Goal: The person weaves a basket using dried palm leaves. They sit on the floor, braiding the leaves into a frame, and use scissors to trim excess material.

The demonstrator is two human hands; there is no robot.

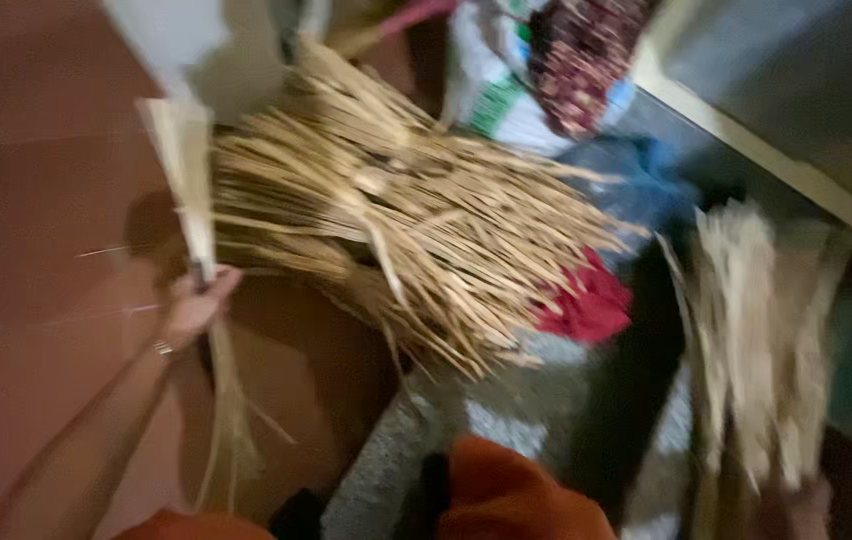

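My left hand (196, 300) reaches out over the reddish floor and grips a long flat pale leaf strip (189, 170), which stands roughly upright and trails down past my wrist. Beside it to the right lies a big tied bundle of dry straw-coloured strips (406, 215). My right hand (796, 505) is at the bottom right edge, blurred, at the base of a second sheaf of pale dried strips (756, 340); its grip looks closed around them. My orange-clad knees (506, 495) show at the bottom.
A red cloth (591, 300) lies under the bundle's tip. A blue cloth (636, 180), a white sack (501, 95) and a dark red patterned fabric (586, 55) sit behind. A pale ledge (746, 140) runs along the upper right. Grey mat (506, 415) underfoot.
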